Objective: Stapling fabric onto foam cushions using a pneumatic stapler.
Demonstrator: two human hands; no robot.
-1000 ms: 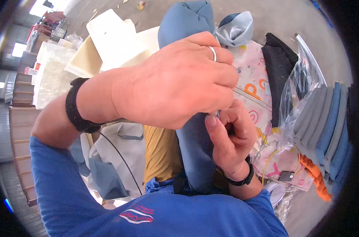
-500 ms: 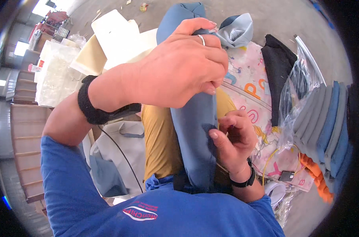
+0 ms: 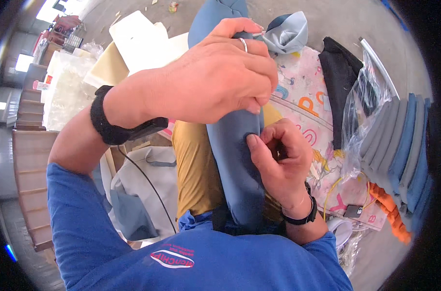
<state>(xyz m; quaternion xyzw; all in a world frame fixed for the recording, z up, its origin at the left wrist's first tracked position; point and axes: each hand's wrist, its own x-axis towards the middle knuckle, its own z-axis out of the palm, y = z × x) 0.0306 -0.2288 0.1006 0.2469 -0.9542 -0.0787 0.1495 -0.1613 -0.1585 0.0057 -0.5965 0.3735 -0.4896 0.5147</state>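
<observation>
A long blue fabric-covered padded piece [image 3: 235, 179] runs over my lap, from my waist toward the far side. My left hand [image 3: 225, 72], a ring on one finger, lies across its upper part with the fingers curled around it. The fabric bulges out beyond that hand. Lower down, my right hand [image 3: 283, 160] is closed in a pinch, thumb and forefinger together at the piece's right edge. The other fingers of that hand are curled, and whether they hold anything small is hidden.
White foam sheets [image 3: 138, 41] and bagged white material [image 3: 67, 92] lie at the far left. Grey-blue covers [image 3: 145, 194] sit beside my left leg. A printed pink mat [image 3: 298, 92] carries black cloth [image 3: 339, 77]. Stacked grey and blue pads [image 3: 400, 140] and orange cloth [image 3: 388, 208] are at right.
My right thumb and forefinger have come together at the padded piece's edge, slightly higher than before. The left hand keeps its grip, and the whole view has shifted a little.
</observation>
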